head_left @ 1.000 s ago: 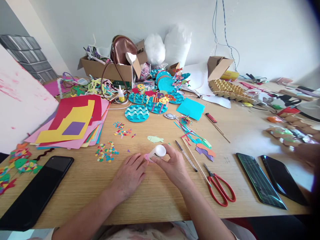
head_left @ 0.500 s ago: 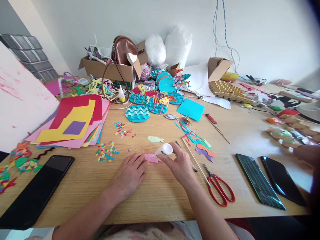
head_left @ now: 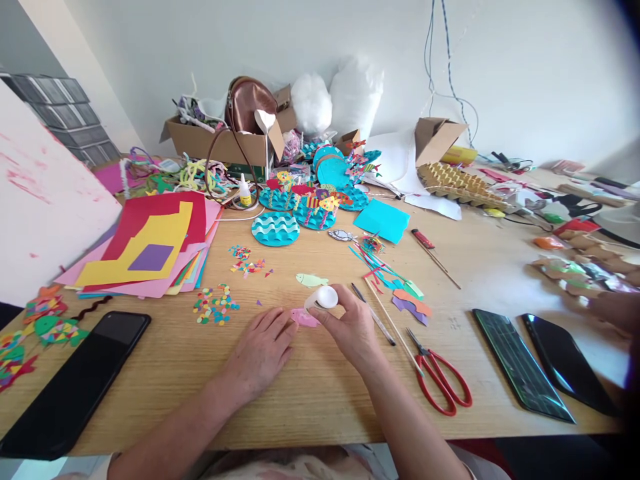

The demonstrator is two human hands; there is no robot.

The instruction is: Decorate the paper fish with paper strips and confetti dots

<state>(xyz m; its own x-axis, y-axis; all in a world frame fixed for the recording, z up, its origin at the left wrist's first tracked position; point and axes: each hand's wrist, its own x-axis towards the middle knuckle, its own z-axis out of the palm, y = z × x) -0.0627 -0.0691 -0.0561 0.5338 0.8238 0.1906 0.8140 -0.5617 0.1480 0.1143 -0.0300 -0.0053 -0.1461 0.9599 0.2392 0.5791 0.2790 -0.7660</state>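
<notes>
My right hand (head_left: 354,328) is closed around a small white glue bottle (head_left: 325,297), its round base turned up toward me and its tip hidden over a pink paper fish (head_left: 305,318). Lying flat, my left hand (head_left: 264,348) has its fingers stretched out, with the fingertips at the fish's left end. Just beyond is a pale green paper fish (head_left: 312,280). Round confetti dots (head_left: 216,305) in several colours are scattered left of my hands, with smaller paper bits (head_left: 251,268) behind them. A pen (head_left: 374,315) and a thin wooden stick (head_left: 394,325) lie right of the bottle.
Red-handled scissors (head_left: 443,381) and two dark phones, one a green-patterned phone (head_left: 523,363), lie at right. A black phone (head_left: 75,387) and stacked coloured paper (head_left: 145,247) occupy the left. Blue wave-decorated discs (head_left: 275,230) stand behind. Another person's hand (head_left: 607,310) shows at the right edge.
The glue bottle in my right hand has shifted slightly left over the pink fish. My left hand has stayed in place; the view has moved a little.
</notes>
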